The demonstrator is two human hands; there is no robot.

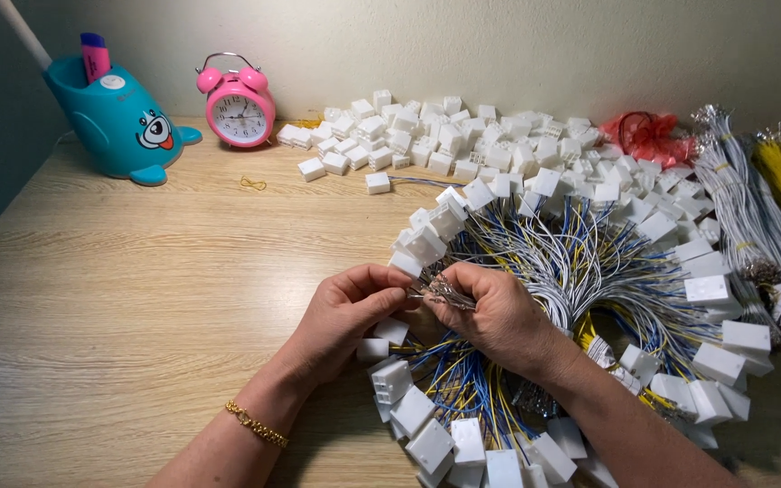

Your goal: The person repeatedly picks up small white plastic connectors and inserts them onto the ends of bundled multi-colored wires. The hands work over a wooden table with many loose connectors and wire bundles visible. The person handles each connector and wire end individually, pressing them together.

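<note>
Both forearms reach in from below, the left hand and the right hand meeting at the middle, fingers curled and pinched together tip to tip, wrists bent slightly inward.

left hand: bare, no rings seen | left wrist: thin gold chain bracelet | right hand: bare | forearms: bare, no sleeves in view
</note>
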